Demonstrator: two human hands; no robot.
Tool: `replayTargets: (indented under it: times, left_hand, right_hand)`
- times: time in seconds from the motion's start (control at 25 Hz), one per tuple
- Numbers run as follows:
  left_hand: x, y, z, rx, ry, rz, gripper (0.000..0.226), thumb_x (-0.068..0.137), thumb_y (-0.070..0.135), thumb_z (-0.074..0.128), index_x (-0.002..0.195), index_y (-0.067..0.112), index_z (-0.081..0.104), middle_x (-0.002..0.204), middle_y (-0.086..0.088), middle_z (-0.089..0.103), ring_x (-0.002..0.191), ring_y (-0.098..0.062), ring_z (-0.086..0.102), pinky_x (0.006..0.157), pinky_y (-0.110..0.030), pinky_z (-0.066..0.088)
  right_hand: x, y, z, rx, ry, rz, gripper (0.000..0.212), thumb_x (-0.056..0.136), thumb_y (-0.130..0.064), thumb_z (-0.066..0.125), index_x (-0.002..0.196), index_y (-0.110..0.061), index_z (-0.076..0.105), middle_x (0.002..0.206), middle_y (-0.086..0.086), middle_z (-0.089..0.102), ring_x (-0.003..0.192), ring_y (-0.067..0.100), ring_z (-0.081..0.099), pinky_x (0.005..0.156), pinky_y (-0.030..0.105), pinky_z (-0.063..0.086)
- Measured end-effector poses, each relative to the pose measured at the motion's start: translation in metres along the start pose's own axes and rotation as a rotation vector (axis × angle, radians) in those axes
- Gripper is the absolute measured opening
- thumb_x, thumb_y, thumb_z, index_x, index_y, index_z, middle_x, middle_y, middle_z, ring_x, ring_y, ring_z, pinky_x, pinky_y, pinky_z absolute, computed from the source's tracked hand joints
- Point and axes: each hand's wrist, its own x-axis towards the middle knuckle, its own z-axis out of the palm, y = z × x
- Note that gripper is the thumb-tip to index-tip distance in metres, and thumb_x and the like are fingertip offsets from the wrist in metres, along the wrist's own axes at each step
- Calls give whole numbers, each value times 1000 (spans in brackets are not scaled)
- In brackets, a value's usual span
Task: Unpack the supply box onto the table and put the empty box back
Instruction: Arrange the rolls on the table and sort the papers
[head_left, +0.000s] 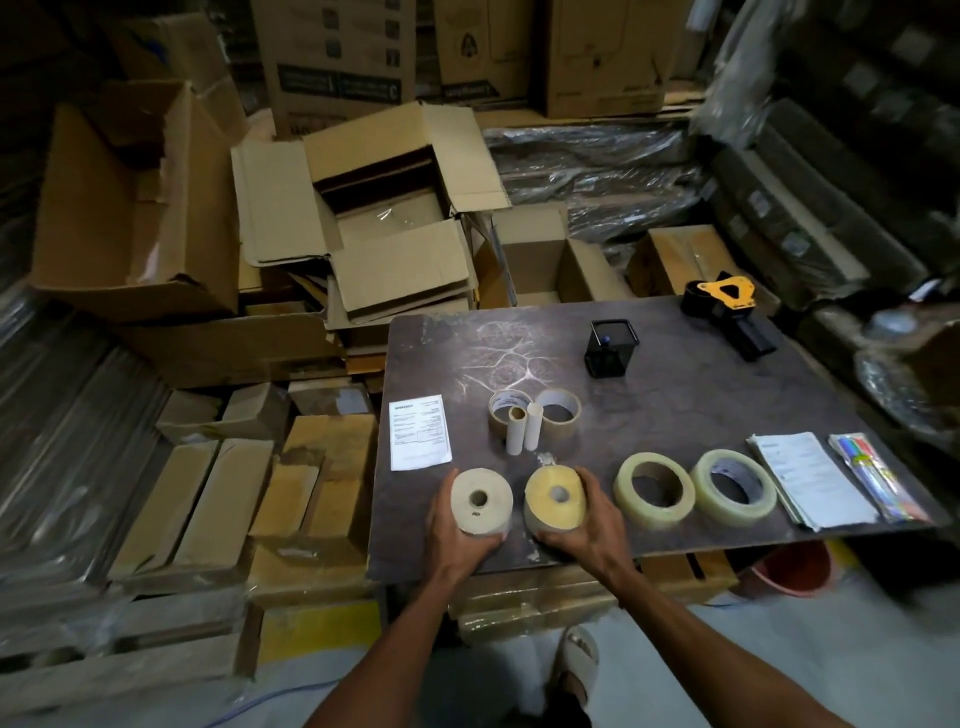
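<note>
Head view: we gripped two rolls at the table (675, 364) near edge, our left hand (452, 535) closed around the cream roll (480, 501), our right hand (587, 530) around the yellow roll (553, 499). An open cardboard box (384, 208), flaps spread, sat on stacked cartons behind the table.

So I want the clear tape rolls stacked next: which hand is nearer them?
Right. The right hand grips the yellow roll right beside the clear tape rolls; the left hand holds the white roll farther away.
</note>
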Motion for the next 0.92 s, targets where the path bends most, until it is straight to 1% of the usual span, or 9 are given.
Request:
replayTargets:
  times: [0.08, 0.2, 0.36, 0.48, 0.56, 0.64, 0.72, 0.84, 0.92]
  left_hand:
    - [-4, -3, -3, -6, 15, 23, 111, 45, 39, 91, 142, 33, 38, 140, 5, 53, 130, -13, 48, 104, -27, 38]
    - [-5, -2, -15, -1, 47, 63, 107, 44, 41, 92, 137, 40, 39, 136, 10, 54, 127, -10, 49, 105, -27, 39]
    - [3, 20, -38, -87, 112, 111, 106, 45, 29, 96, 138, 28, 45, 132, 15, 52, 124, -5, 47, 104, -28, 40]
    - [21, 48, -52, -140, 179, 157, 99, 43, 22, 97, 131, 26, 51, 126, 15, 57, 116, -2, 53, 97, -25, 45]
    - [39, 61, -59, -167, 196, 166, 94, 40, 24, 97, 124, 30, 56, 119, 15, 63, 111, -1, 59, 88, -25, 53]
    - [61, 73, -63, -182, 210, 179, 95, 38, 25, 97, 124, 29, 57, 119, 11, 65, 111, -7, 62, 82, -27, 57]
    - [89, 86, -63, -189, 224, 191, 96, 38, 21, 98, 125, 25, 58, 120, 8, 65, 111, -9, 61, 79, -23, 58]
    - [130, 106, -64, -199, 258, 203, 95, 38, 24, 99, 124, 26, 59, 118, 13, 64, 111, -3, 59, 76, -14, 54]
    - [160, 115, -62, -178, 272, 201, 91, 38, 27, 98, 120, 31, 59, 115, 19, 64, 109, 4, 58, 81, -12, 52]
  right_hand:
    - [-4, -3, -1, -2, -4, -30, 101, 47, -59, 87, 134, -38, 42, 128, -11, 59, 116, 10, 57, 96, 36, 51]
    - [-10, -16, -4, 29, -3, -81, 94, 49, -56, 89, 131, -39, 45, 124, -15, 61, 113, 6, 58, 91, 26, 50]
    - [-9, -41, -9, 66, 5, -137, 103, 49, -50, 90, 139, -39, 41, 132, -15, 57, 119, 5, 55, 97, 29, 49]
    - [3, -71, -18, 85, 8, -211, 101, 50, -46, 91, 138, -43, 42, 126, -18, 60, 113, 0, 59, 92, 32, 54]
    - [17, -94, -26, 91, 18, -264, 98, 49, -45, 91, 134, -46, 42, 123, -23, 58, 109, -4, 57, 90, 27, 53]
    - [39, -113, -35, 101, 21, -326, 95, 49, -42, 91, 131, -47, 42, 119, -27, 55, 107, -7, 55, 89, 24, 52]
    - [72, -129, -45, 100, 17, -378, 96, 50, -44, 91, 132, -41, 43, 120, -25, 55, 110, -4, 54, 91, 23, 51]
    - [127, -147, -54, 97, 14, -432, 94, 50, -43, 93, 128, -47, 40, 116, -30, 53, 106, -12, 52, 86, 5, 44]
    - [166, -153, -55, 106, -12, -439, 94, 51, -41, 93, 128, -48, 39, 117, -25, 55, 106, -8, 54, 86, 5, 44]
